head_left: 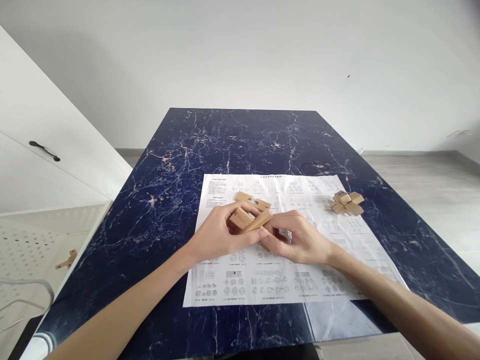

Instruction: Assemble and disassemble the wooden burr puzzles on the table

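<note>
Wooden puzzle pieces [242, 220] are crossed against each other between my two hands, above a printed sheet. My left hand [217, 231] is closed around them from the left, thumb along the lower side. From the right, my right hand [296, 235] pinches the same pieces, its fingertips close to the left thumb; the fingers partly hide how the pieces meet. Just behind the hands, a notched wooden piece [242, 197] lies on the sheet. An interlocked wooden burr puzzle [347, 203] rests at the sheet's right edge.
The creased instruction sheet [240, 295] with printed diagrams lies on a dark blue marble-patterned table [232, 145]. At left stands a white cabinet [56, 120] with a black handle. Lower left, a wooden piece [67, 259] sits near a perforated white surface [33, 240] and a grey cable [45, 285].
</note>
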Motion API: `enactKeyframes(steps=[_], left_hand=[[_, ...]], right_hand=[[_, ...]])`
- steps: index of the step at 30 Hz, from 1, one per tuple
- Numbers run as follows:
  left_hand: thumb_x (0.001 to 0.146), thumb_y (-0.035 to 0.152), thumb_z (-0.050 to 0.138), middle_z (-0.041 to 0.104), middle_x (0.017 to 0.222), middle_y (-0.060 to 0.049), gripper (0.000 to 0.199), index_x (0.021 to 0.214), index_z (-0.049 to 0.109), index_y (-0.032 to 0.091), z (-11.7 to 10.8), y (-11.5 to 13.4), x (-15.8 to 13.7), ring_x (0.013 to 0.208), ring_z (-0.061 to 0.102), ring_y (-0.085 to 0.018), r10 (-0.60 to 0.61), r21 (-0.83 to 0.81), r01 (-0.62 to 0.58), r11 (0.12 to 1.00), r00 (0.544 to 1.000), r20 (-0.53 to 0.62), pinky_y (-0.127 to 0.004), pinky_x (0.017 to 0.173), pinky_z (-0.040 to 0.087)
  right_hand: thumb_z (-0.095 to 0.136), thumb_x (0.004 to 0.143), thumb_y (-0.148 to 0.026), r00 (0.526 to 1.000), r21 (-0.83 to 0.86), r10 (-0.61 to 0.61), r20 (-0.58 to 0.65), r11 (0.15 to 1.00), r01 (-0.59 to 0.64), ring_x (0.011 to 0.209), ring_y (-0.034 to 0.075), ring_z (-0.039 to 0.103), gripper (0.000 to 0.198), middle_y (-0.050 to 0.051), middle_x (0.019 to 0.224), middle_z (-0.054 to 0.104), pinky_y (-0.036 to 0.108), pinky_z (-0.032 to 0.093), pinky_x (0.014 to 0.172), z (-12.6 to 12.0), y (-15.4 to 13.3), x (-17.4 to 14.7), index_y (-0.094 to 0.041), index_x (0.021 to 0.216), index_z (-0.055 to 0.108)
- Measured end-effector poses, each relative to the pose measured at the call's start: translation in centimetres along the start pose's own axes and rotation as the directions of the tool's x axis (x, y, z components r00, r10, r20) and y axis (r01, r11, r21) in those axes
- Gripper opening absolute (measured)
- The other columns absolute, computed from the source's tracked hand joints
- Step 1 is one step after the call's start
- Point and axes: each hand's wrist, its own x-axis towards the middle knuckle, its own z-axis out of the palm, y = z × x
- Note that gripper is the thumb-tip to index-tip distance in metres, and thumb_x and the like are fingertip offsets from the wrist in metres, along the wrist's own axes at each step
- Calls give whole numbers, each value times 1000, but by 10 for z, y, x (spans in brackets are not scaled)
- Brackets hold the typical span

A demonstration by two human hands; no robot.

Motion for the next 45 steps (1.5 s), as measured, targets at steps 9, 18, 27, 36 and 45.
enactKeyframes(steps=[9, 18, 27, 36, 45], left_hand=[[92, 47, 81, 75, 93, -2, 32, 113, 77, 23, 0, 1, -1, 74, 64, -15, 22, 26, -20, 999, 998, -56, -26, 66, 51], [91, 47, 82, 73, 92, -2, 32, 112, 77, 23, 1, 3, 0, 71, 60, -13, 39, 44, -35, 998, 994, -97, -25, 63, 48], [91, 44, 81, 71, 85, -1, 28, 107, 77, 22, 0, 8, 0, 65, 57, -12, 58, 88, -47, 995, 991, -124, -24, 59, 45], [96, 45, 73, 67, 75, -1, 25, 93, 73, 20, 1, 6, 0, 61, 58, -13, -27, 49, 31, 998, 996, -83, -24, 53, 47], [101, 49, 69, 59, 59, 7, 29, 110, 67, 21, 7, 9, 0, 37, 48, -7, -99, -165, 87, 983, 993, -66, -17, 37, 41]], right_hand=[[62, 104, -33, 1000, 29, -20, -20, 999, 21, 52, 8, 39, 42, -6, 57, 46, 24, 35, 50, -1, -3, 3, -21, 66, 47], [62, 102, -29, 999, 30, -35, -25, 999, 36, 51, 8, 39, 42, -7, 56, 44, 23, 33, 50, -3, -5, 4, -21, 64, 46], [62, 102, -31, 999, 20, -31, -13, 999, 32, 51, 8, 38, 45, -7, 56, 40, 24, 32, 50, -6, -8, 5, -23, 64, 40], [59, 106, -37, 999, 61, 27, 19, 998, -29, 54, 9, 38, 44, -7, 59, 43, 25, 34, 52, -3, -2, 3, -23, 68, 42], [50, 113, -37, 986, 245, 152, 68, 955, -165, 50, 10, 60, 19, -4, 68, 69, 26, 49, 55, 4, -12, 1, -22, 103, 56]])
